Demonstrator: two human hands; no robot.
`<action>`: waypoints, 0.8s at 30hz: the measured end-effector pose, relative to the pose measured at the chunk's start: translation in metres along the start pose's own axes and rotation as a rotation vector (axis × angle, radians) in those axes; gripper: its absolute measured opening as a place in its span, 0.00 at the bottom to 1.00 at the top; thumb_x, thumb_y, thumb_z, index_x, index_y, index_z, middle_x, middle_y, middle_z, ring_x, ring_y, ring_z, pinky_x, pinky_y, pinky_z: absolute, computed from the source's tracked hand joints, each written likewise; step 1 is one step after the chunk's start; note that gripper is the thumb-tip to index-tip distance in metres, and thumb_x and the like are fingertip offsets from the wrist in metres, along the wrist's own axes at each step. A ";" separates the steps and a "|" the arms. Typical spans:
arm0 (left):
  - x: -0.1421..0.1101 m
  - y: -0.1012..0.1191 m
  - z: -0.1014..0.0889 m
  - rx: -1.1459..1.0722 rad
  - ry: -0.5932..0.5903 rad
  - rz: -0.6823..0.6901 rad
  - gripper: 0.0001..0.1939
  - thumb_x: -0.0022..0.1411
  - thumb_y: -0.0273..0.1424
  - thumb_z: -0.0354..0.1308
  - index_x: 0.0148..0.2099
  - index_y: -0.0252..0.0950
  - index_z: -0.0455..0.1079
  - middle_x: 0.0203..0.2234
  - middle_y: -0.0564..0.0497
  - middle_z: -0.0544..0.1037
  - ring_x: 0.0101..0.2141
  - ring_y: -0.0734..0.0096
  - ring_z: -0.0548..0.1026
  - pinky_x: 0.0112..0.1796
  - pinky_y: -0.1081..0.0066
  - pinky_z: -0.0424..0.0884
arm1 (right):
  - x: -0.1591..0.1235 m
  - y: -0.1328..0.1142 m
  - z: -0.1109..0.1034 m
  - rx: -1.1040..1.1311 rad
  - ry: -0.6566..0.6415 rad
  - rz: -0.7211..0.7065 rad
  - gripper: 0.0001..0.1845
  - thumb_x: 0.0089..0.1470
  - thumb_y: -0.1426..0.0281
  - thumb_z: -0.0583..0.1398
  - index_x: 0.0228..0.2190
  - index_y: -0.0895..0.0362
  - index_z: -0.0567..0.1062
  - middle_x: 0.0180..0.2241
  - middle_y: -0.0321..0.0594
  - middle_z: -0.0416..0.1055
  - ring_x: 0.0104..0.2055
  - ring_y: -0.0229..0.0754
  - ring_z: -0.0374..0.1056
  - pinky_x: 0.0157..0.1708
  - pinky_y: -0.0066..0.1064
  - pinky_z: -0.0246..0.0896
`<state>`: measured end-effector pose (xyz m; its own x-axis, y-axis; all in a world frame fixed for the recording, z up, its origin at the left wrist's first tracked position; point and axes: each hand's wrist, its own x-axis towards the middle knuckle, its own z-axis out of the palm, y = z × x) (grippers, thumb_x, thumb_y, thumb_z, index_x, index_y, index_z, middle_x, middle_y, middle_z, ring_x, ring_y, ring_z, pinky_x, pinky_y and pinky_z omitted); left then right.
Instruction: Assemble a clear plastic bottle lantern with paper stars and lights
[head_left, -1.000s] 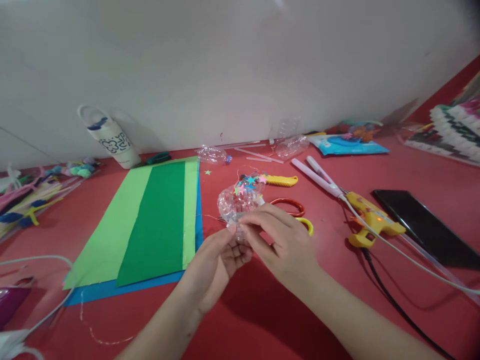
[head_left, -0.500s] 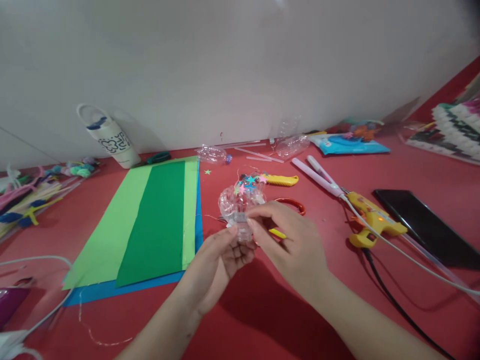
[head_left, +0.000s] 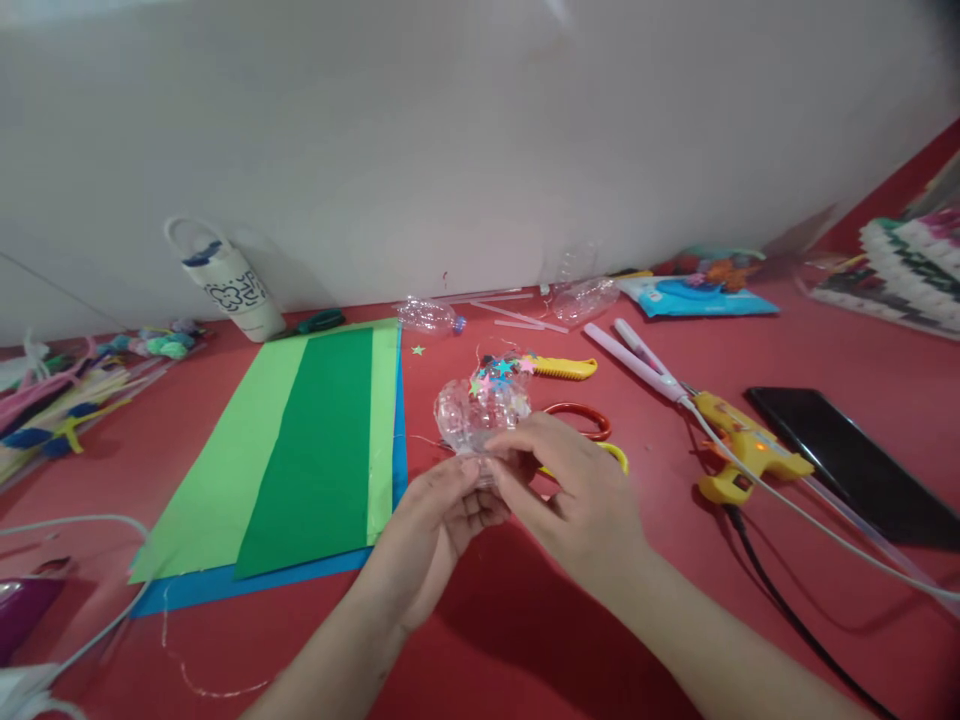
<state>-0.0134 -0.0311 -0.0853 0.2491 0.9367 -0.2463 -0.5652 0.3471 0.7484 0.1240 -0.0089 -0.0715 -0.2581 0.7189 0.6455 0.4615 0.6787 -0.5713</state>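
Pinching a clear plastic piece point(head_left: 466, 418) above the red worktop point(head_left: 525, 640), the left hand point(head_left: 442, 510) and right hand point(head_left: 574, 490) hide its narrow end; shiny stars point(head_left: 503, 370) overlap its bulging rim, attachment unclear; the scissors' point(head_left: 604, 424) blades are hidden.

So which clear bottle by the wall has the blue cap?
The left bottle, near the far corner of the green sheets; the right bottle shows no blue cap.
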 end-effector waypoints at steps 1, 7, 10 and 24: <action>0.000 0.000 0.000 0.012 0.001 0.022 0.08 0.60 0.31 0.56 0.35 0.33 0.74 0.29 0.48 0.76 0.30 0.73 0.71 0.37 0.71 0.66 | 0.000 0.000 0.001 0.004 0.003 -0.022 0.06 0.53 0.77 0.56 0.31 0.55 0.70 0.27 0.35 0.69 0.28 0.35 0.65 0.29 0.26 0.61; 0.001 0.002 -0.002 0.107 0.020 0.200 0.06 0.54 0.29 0.61 0.37 0.39 0.76 0.33 0.51 0.79 0.33 0.71 0.73 0.40 0.70 0.66 | -0.002 0.002 -0.002 -0.010 0.098 -0.230 0.08 0.52 0.80 0.56 0.32 0.56 0.71 0.30 0.40 0.73 0.32 0.37 0.69 0.32 0.27 0.66; -0.001 0.003 -0.002 0.142 0.034 0.253 0.08 0.51 0.30 0.64 0.37 0.41 0.77 0.34 0.51 0.80 0.38 0.67 0.74 0.44 0.68 0.66 | -0.002 0.001 -0.005 -0.013 0.106 -0.307 0.09 0.51 0.80 0.57 0.33 0.56 0.72 0.30 0.41 0.74 0.33 0.38 0.70 0.31 0.28 0.68; -0.004 0.003 -0.002 0.166 0.000 0.249 0.10 0.52 0.32 0.64 0.39 0.41 0.77 0.38 0.49 0.80 0.42 0.64 0.74 0.46 0.66 0.65 | -0.001 -0.001 -0.010 -0.007 0.093 -0.397 0.11 0.49 0.82 0.57 0.34 0.58 0.74 0.30 0.45 0.74 0.32 0.40 0.70 0.30 0.29 0.69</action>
<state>-0.0179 -0.0342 -0.0833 0.1185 0.9921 -0.0422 -0.4726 0.0937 0.8763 0.1321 -0.0115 -0.0670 -0.3397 0.3843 0.8584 0.3473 0.8995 -0.2652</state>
